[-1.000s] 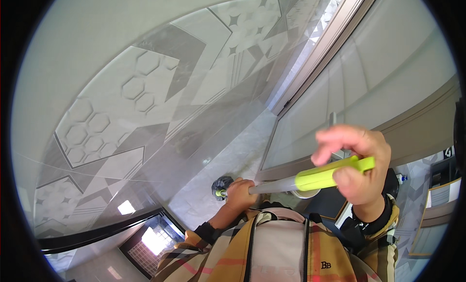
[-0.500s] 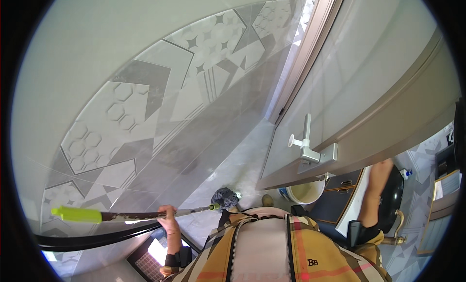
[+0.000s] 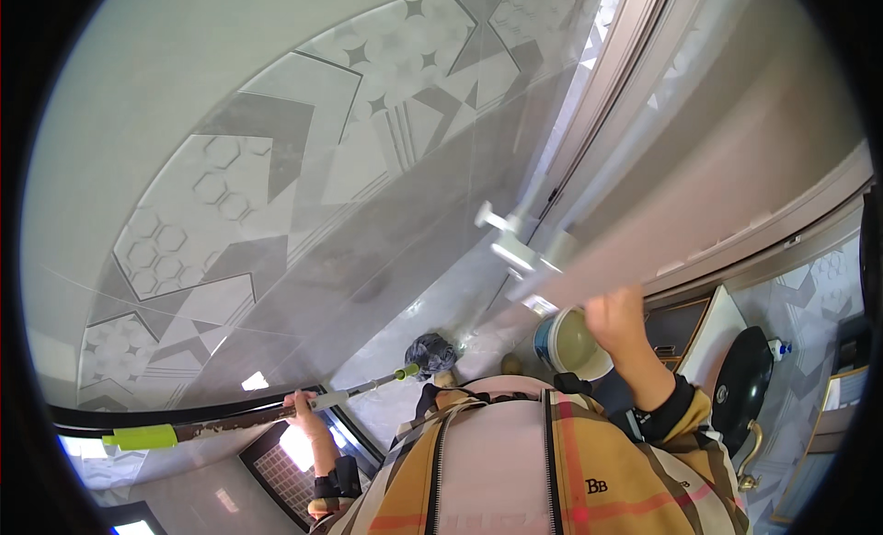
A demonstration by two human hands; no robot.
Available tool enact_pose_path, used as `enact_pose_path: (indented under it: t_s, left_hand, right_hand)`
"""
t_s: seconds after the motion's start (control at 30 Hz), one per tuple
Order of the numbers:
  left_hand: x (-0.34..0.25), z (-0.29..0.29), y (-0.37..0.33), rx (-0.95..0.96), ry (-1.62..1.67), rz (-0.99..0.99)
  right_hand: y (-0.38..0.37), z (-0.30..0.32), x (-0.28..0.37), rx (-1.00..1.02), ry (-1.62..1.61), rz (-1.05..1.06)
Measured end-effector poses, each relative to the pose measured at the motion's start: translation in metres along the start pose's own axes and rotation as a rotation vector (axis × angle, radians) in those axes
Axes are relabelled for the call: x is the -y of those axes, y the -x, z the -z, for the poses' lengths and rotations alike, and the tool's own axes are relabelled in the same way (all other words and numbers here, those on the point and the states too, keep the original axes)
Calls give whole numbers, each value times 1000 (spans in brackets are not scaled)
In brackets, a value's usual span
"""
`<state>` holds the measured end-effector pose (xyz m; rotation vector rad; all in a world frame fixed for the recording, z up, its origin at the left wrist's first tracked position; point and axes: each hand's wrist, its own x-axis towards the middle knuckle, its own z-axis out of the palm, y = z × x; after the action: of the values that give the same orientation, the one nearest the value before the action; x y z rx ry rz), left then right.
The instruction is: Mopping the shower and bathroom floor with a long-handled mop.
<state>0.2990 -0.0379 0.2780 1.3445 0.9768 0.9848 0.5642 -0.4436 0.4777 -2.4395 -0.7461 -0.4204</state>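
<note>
My left hand is wrapped round the pole of a mop. The pole lies slantwise, with a bright green grip at the far left and a green collar at its lower end. Its dark grey mop head rests on the floor close to my feet. At the edge of a door, my right hand seems to touch the panel; its fingers are smeared and partly hidden. The blurred door carries a silver handle.
A whitish bucket stands on the floor below my right hand. To the right are a cabinet with a white top, a black basin and a brass tap. A patterned tiled wall rises on the left, beside the door frame.
The door has swung leftward, and my right hand has come from over the counter to its edge. The mop's green grip has dropped slightly, with my left hand still round the pole.
</note>
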Motion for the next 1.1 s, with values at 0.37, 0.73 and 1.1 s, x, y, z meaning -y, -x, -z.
enact_pose_path:
  t_s: [0.37, 0.73, 1.1]
  left_hand:
    - [-12, -22, 17, 32, -64, 17]
    - [-4, 4, 42, -120, 7, -49]
    - [-4, -30, 83, -70, -69, -13]
  right_hand:
    - [-103, -44, 27, 98, 14, 501]
    - [-136, -64, 35, 127, 40, 544]
    - [-146, -75, 25, 86, -52, 571]
